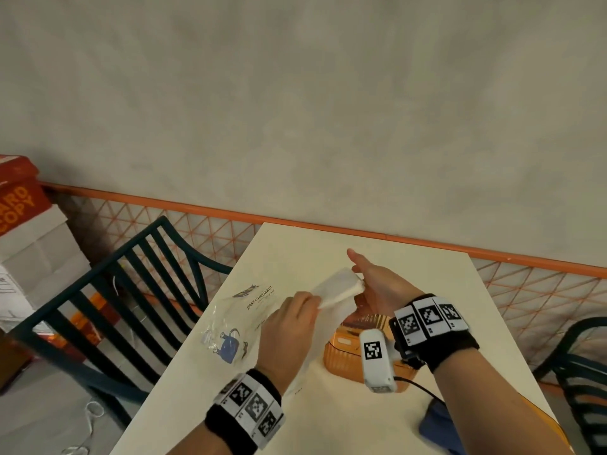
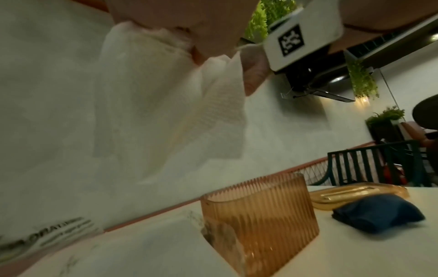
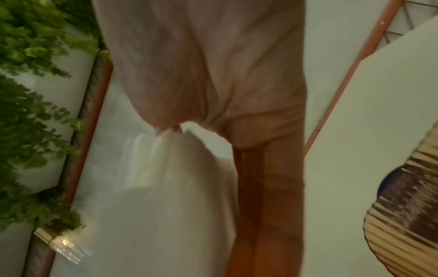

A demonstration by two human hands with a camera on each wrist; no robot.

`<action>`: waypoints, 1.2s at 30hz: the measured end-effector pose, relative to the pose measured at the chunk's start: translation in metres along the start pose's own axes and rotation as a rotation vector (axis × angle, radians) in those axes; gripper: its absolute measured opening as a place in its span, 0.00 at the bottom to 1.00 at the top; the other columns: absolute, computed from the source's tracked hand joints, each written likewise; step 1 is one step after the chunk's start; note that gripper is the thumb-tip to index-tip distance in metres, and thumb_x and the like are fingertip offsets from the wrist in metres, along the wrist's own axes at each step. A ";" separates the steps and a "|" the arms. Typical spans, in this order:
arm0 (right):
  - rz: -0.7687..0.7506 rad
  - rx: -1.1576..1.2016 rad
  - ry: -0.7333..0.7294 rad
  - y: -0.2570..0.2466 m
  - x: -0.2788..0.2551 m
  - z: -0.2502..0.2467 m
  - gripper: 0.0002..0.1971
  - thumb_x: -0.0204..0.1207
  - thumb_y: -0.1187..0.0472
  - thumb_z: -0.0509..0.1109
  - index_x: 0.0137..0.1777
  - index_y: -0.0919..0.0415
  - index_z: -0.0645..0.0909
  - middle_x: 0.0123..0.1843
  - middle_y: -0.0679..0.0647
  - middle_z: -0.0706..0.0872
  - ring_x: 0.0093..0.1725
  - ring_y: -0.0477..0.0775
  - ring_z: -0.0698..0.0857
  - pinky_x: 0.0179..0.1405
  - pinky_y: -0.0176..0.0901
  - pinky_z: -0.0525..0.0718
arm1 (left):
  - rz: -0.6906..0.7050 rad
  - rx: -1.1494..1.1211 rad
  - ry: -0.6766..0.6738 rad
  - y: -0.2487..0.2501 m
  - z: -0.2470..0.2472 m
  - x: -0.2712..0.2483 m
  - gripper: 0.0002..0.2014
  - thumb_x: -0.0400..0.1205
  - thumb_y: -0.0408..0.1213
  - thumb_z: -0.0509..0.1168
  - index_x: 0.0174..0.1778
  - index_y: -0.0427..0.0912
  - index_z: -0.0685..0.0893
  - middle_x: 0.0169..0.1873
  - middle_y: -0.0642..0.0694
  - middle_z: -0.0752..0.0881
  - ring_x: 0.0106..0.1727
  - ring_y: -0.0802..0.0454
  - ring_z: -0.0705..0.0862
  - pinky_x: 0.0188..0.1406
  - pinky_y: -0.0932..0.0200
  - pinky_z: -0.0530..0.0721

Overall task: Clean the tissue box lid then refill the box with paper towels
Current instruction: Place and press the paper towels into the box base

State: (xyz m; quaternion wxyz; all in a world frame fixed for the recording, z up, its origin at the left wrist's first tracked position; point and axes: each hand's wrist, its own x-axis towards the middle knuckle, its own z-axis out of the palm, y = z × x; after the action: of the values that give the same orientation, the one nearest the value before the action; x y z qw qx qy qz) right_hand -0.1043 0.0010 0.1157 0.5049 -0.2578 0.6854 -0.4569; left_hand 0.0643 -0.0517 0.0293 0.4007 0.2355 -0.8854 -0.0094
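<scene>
Here the paper towel (image 1: pixel 335 289) hangs stretched in the air between both hands, above the ribbed amber tissue box (image 2: pixel 258 215). The left hand (image 1: pixel 289 326) pinches its near end; the right hand (image 1: pixel 377 284) pinches the far end, forefinger straight. The box stands open on the table (image 1: pixel 328 421), seemingly empty. Its lid (image 2: pixel 355 195) lies behind a blue cloth (image 2: pixel 379 213). A clear wrapper (image 1: pixel 236 323) lies left.
</scene>
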 end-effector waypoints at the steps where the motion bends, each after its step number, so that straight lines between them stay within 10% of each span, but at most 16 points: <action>1: 0.018 -0.056 0.002 -0.003 0.000 0.000 0.26 0.78 0.44 0.63 0.63 0.67 0.72 0.44 0.62 0.83 0.34 0.58 0.86 0.29 0.47 0.85 | 0.019 -0.021 -0.002 0.003 0.006 -0.004 0.10 0.76 0.35 0.63 0.52 0.47 0.76 0.43 0.50 0.88 0.38 0.54 0.87 0.28 0.61 0.86; 6: -0.092 -0.334 0.044 -0.007 0.004 -0.007 0.37 0.77 0.65 0.68 0.81 0.54 0.53 0.72 0.62 0.75 0.63 0.66 0.81 0.59 0.61 0.84 | -0.023 -0.254 -0.078 -0.004 0.010 -0.016 0.19 0.83 0.57 0.51 0.64 0.53 0.76 0.66 0.53 0.75 0.69 0.56 0.71 0.69 0.58 0.69; 11: -0.289 -0.217 -0.081 0.005 0.010 -0.002 0.36 0.78 0.63 0.67 0.80 0.45 0.54 0.69 0.57 0.81 0.65 0.59 0.81 0.70 0.62 0.76 | -1.155 -1.313 0.076 -0.038 -0.003 -0.004 0.24 0.84 0.49 0.56 0.77 0.50 0.65 0.76 0.49 0.71 0.76 0.49 0.70 0.71 0.51 0.72; 13: -0.327 -0.175 -0.105 0.014 0.015 0.007 0.34 0.78 0.64 0.67 0.79 0.46 0.56 0.68 0.55 0.81 0.65 0.58 0.82 0.69 0.61 0.78 | -1.318 -1.608 0.059 -0.059 -0.004 -0.005 0.23 0.83 0.47 0.58 0.74 0.46 0.72 0.70 0.44 0.80 0.70 0.46 0.77 0.57 0.51 0.80; 21: -0.422 -0.011 -0.007 0.067 0.040 0.043 0.25 0.79 0.70 0.64 0.74 0.55 0.66 0.67 0.53 0.80 0.66 0.53 0.80 0.66 0.51 0.80 | -1.027 -0.860 0.009 -0.065 -0.009 -0.019 0.27 0.79 0.22 0.57 0.74 0.46 0.67 0.60 0.48 0.78 0.63 0.49 0.77 0.64 0.53 0.76; 29: -0.235 -0.129 0.099 0.130 0.061 0.064 0.28 0.69 0.77 0.63 0.67 0.55 0.69 0.59 0.58 0.82 0.60 0.59 0.82 0.63 0.56 0.83 | -1.033 -0.755 0.024 -0.063 0.011 -0.060 0.22 0.77 0.21 0.60 0.61 0.48 0.68 0.53 0.43 0.80 0.56 0.43 0.81 0.54 0.51 0.83; 36: -0.405 -0.095 0.108 0.111 0.057 0.063 0.22 0.70 0.79 0.62 0.55 0.52 0.73 0.50 0.56 0.84 0.50 0.56 0.84 0.52 0.50 0.85 | -0.905 -0.759 0.170 -0.055 0.009 -0.052 0.23 0.78 0.19 0.60 0.61 0.49 0.68 0.50 0.56 0.79 0.53 0.55 0.82 0.50 0.64 0.83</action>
State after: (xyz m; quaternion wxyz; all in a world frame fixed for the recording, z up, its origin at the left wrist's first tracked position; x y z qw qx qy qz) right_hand -0.0541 -0.0191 -0.0134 0.3526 -0.3891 0.6664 -0.5294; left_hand 0.1097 -0.0799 -0.0246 0.4823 0.4298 -0.5967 -0.4760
